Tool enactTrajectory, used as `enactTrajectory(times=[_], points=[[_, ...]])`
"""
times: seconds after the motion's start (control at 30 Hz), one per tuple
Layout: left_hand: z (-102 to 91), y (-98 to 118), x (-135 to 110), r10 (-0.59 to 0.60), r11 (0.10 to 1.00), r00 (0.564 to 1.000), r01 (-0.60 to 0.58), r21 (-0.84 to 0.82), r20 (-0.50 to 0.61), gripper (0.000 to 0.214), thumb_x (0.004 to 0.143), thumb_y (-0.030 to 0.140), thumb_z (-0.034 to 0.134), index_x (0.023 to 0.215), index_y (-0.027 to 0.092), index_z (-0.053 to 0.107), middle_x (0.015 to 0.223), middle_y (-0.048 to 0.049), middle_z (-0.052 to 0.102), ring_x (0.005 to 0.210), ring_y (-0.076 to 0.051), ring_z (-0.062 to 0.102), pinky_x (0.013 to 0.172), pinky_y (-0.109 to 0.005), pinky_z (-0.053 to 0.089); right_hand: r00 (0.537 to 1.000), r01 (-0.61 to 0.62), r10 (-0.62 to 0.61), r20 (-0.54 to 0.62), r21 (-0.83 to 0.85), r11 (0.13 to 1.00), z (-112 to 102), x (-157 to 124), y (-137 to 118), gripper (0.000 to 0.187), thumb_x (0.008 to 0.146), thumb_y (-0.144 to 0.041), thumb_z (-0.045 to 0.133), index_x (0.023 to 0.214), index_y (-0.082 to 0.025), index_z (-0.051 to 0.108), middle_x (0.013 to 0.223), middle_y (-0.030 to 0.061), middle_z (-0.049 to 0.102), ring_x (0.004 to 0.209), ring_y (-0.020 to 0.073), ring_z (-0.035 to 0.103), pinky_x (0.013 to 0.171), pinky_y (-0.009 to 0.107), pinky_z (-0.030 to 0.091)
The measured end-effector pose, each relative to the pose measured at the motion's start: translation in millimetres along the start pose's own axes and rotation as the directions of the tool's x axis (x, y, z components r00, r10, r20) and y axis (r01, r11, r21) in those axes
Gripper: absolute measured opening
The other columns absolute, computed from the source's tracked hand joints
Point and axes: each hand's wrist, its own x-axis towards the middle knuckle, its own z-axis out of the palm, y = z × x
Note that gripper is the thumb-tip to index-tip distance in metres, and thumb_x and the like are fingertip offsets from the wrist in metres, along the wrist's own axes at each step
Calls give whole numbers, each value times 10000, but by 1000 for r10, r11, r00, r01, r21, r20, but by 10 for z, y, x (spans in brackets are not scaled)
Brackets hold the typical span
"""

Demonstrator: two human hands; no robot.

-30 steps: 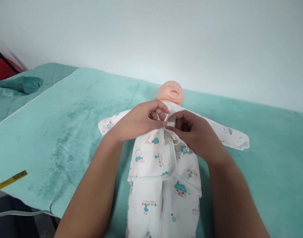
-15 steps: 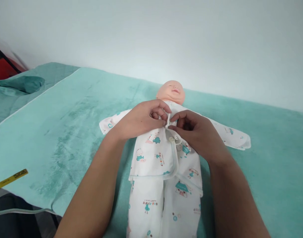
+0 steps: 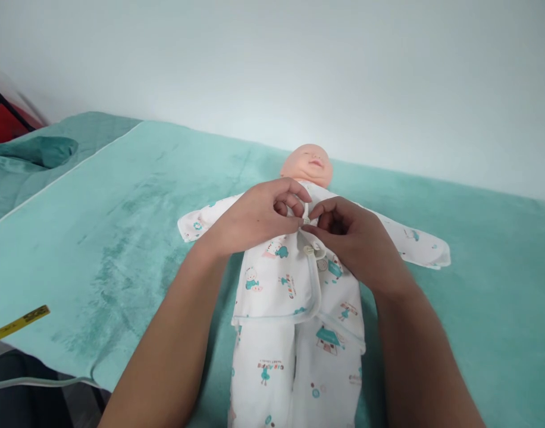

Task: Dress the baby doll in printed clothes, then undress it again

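Observation:
A baby doll lies on its back, dressed in a white printed baby shirt and matching trousers. At the shirt's chest, my left hand pinches the front edge between thumb and fingers. My right hand grips the same edge from the other side, its fingertips close to the left ones. A small tie or fastening at the edge is partly hidden by the fingers. Below them, another white fastening shows on the shirt front, whose lower flaps hang apart at the hem.
A green plush cover spreads under the doll, against a pale wall. A yellow strip lies at the left edge. Folded green fabric and a red and black item sit at the far left.
Both hands have barely shifted; my left fingertips have moved slightly right, nearer to my right fingertips, with the shirt edge still between them.

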Motion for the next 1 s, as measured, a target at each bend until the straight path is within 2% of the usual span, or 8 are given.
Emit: enactTrajectory(times=[0.2,0.37,0.67,0.87,1.0], points=[[1,-10,6,-7,1000,1000,7,-11,3,287,731,156,581,1005,220,636,887,-15,645,738,-118,577,552,-214,435,1000,-19,19,-6,-11,1000,3,-7,-14,142,798,-323,710,882,-227,650,654,-52,489,500,66,403,376,179,290],[0,-23,17,1,1000,1000,-1,-26,-3,261,744,199,614,1004,215,630,882,-18,655,746,-123,589,586,-227,458,1000,-24,23,-16,-38,999,8,-3,-27,161,798,-348,713,872,-218,650,661,-48,493,516,69,408,392,183,301],[28,-21,18,-9,1000,1000,9,8,-22,261,725,185,580,978,222,627,856,-7,620,681,-102,546,506,-199,405,1000,-19,19,-6,-32,999,9,0,-36,188,800,-372,712,881,-213,653,671,-43,504,515,69,400,406,197,280],[27,-22,21,-29,998,999,28,-48,-18,305,707,177,589,1006,230,621,846,-7,611,664,-104,533,492,-206,391,1000,-6,6,7,33,999,-5,0,5,204,798,-381,719,895,-212,658,674,-40,489,544,79,403,462,216,315],[4,-19,10,-37,991,999,35,-126,-14,296,710,156,595,996,224,625,845,-5,616,710,-111,559,569,-225,427,1000,19,-20,10,124,992,-18,13,70,209,776,-350,746,910,-212,664,669,-50,462,581,85,408,528,225,352]])
